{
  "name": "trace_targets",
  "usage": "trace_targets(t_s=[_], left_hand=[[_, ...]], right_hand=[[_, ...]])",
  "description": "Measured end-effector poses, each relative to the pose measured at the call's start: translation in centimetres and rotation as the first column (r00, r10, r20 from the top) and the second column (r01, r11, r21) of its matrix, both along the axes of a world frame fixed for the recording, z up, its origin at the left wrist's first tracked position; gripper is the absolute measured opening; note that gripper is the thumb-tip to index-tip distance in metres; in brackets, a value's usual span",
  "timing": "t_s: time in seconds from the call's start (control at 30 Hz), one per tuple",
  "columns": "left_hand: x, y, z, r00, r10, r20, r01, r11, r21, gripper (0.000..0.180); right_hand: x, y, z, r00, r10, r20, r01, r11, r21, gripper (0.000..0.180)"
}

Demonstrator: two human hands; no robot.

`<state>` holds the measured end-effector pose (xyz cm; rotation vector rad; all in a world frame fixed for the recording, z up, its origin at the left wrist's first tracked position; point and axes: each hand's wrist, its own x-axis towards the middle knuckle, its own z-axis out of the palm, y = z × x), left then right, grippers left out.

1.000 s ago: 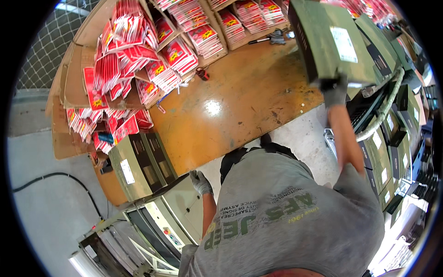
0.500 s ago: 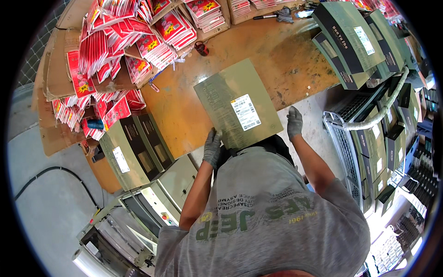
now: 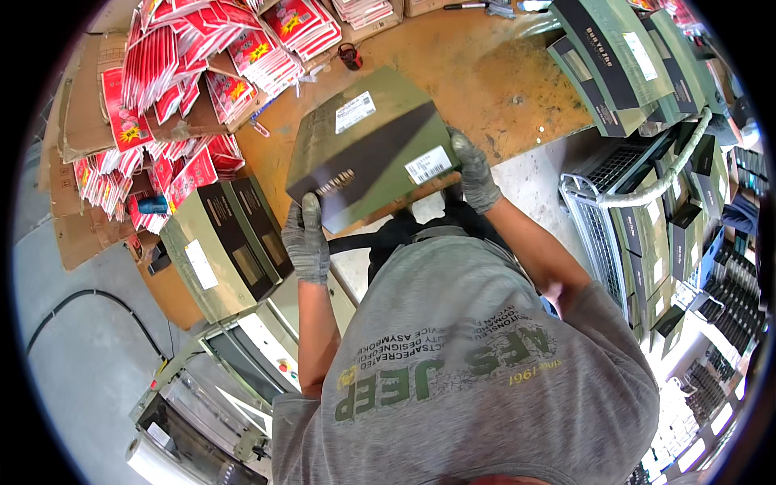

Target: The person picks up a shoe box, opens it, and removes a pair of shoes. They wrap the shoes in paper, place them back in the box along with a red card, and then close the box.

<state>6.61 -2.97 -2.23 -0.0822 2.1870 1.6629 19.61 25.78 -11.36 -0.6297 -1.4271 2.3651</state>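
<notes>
Between my two gloved hands is a green and dark-brown shoebox (image 3: 380,153), tilted so that its long side faces me. It carries one white label on the lid and another on that side. At the box's lower left corner my left hand (image 3: 306,236) grips it, fingers pointing up along the edge. My right hand (image 3: 475,170) clasps the right end, its fingertips at the upper corner. Both hands wear grey gloves. The box is over the near edge of the wooden table (image 3: 485,73); whether it still rests on the tabletop is hard to tell.
Red printed packets (image 3: 194,48) fill cardboard boxes at the far left. Similar shoeboxes are stacked at the table's right end (image 3: 614,65) and below left (image 3: 230,242). A wire cart (image 3: 594,234) loaded with shoeboxes stands right, a machine (image 3: 202,404) lower left.
The shoebox has been tipped and turned, so its side now faces me. My right hand, apart from it before, has come onto its right end. My left hand has moved left with the box.
</notes>
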Motion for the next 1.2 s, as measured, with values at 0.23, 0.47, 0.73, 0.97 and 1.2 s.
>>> trace_targets(t_s=[0.23, 0.47, 0.73, 0.97, 1.2], left_hand=[[-3.8, 2.8, 2.1, 0.991, 0.015, -0.131, -0.019, 0.999, -0.028, 0.058], [-4.2, 3.0, 1.7, 0.984, 0.033, -0.173, -0.035, 0.999, -0.008, 0.059], [-4.4, 3.4, 1.4, 0.982, 0.050, -0.185, -0.058, 0.998, -0.037, 0.061], [-4.6, 3.2, 0.9, 0.979, 0.056, -0.196, -0.067, 0.996, -0.050, 0.064], [-4.0, 3.5, 0.5, 0.961, 0.083, -0.263, -0.080, 0.997, 0.024, 0.059]], right_hand=[[-4.5, 0.7, 0.9, 1.000, -0.012, 0.001, 0.012, 0.996, 0.089, 0.074], [-5.2, 0.9, 1.5, 0.999, -0.027, 0.021, 0.020, 0.959, 0.282, 0.079], [-5.1, 1.1, 2.4, 0.995, -0.029, 0.098, 0.002, 0.964, 0.266, 0.073], [-5.2, 1.2, 1.5, 0.997, -0.027, 0.067, 0.001, 0.930, 0.368, 0.068], [-5.0, 1.2, 1.4, 0.997, -0.056, 0.044, 0.030, 0.892, 0.450, 0.073]])
